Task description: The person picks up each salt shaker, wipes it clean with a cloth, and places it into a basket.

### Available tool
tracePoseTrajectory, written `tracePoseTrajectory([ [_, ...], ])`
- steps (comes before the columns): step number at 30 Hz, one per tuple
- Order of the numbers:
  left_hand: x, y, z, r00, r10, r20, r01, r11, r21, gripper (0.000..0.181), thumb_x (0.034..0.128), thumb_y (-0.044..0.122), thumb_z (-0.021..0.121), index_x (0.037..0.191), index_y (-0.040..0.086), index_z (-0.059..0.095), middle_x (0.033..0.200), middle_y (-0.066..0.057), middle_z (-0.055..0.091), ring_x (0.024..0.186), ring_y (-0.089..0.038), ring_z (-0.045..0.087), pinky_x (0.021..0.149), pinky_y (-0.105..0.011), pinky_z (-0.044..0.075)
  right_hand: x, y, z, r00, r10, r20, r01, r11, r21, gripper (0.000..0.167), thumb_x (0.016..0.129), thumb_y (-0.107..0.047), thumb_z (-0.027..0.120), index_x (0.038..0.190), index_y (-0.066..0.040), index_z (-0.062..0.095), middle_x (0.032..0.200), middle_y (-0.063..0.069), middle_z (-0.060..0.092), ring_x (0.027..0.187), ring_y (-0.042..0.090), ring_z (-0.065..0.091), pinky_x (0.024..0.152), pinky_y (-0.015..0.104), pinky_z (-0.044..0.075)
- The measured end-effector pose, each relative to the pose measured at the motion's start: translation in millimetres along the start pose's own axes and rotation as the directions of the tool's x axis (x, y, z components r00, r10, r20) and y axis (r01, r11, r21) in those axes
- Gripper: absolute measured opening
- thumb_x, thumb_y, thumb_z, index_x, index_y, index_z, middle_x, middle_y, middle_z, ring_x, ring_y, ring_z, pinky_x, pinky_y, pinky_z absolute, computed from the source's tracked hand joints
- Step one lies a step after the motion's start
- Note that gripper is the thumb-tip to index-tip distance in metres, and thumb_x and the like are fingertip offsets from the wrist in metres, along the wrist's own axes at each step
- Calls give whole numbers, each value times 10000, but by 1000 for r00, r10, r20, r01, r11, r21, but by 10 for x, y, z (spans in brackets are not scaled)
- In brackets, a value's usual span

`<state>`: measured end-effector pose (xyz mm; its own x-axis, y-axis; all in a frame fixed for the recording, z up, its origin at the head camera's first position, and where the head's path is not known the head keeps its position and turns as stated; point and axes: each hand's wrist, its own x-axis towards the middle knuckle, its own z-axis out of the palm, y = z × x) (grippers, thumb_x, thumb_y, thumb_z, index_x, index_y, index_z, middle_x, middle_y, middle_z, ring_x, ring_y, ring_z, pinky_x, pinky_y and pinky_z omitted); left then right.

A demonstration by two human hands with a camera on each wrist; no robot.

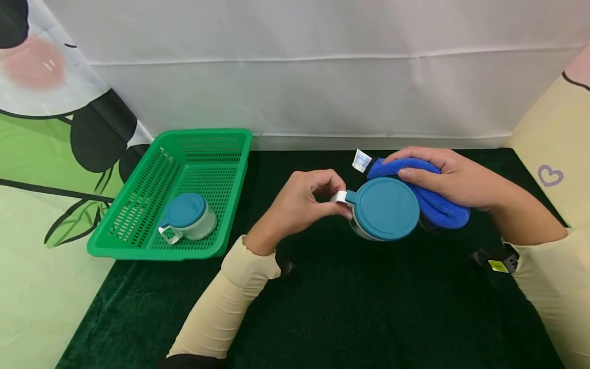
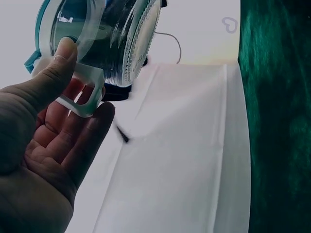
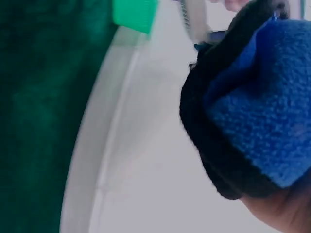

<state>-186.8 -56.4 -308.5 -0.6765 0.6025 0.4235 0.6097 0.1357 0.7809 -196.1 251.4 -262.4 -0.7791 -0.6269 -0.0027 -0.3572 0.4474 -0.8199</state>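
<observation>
A clear glass jar with a round blue lid and a white handle is held up over the dark green cloth. My left hand pinches it by the handle, thumb on one side and fingers behind. On the jar's right side, my right hand grips a folded blue towel with dark edging; the towel lies against or very close to the jar. A white tag sticks out from the towel. In the right wrist view the towel hides most of that hand.
A green plastic basket stands at the left. Inside it sits a second jar with a blue lid and white handle. Dark green cloth covers the table, and a white curtain hangs along its back edge.
</observation>
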Motion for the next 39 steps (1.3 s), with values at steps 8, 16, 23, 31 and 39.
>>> tracePoseTrajectory([
  [8,4,56,57,999,41,18,-40,998,-44,216,832,40,864,922,84,674,901,24,715,814,-119,663,796,-340,602,44,-1,-102,985,6,173,-9,1000,12,353,1129,-195,412,1454,-228,546,1356,119,562,1061,375,627,764,476,582],
  [16,4,19,107,999,27,28,-26,999,-40,215,819,38,873,931,75,693,938,10,712,845,-103,667,828,-341,606,42,-100,-208,972,-52,227,76,992,-100,357,1119,-147,439,1427,-254,583,1334,41,610,1081,324,612,784,435,581],
  [23,8,6,146,997,63,39,-60,995,-75,210,826,35,866,952,65,700,959,-8,726,882,-108,695,838,-363,607,181,-172,-198,941,49,335,9,986,-168,311,1118,-231,469,1395,-281,600,1307,28,616,1094,294,609,820,441,554],
  [31,1,-27,160,999,25,32,-23,997,-76,210,826,25,864,944,71,696,940,6,724,857,-103,687,816,-347,608,181,-181,-254,946,-18,323,77,982,-170,330,1117,-192,463,1398,-284,608,1304,10,622,1092,304,601,808,451,563],
  [39,13,0,152,999,16,35,-13,995,-100,207,832,32,863,968,51,709,937,-6,732,837,-129,698,789,-332,610,252,-60,-162,924,41,380,-4,995,-97,323,1124,-216,449,1410,-252,595,1357,56,594,1131,321,603,842,458,549],
])
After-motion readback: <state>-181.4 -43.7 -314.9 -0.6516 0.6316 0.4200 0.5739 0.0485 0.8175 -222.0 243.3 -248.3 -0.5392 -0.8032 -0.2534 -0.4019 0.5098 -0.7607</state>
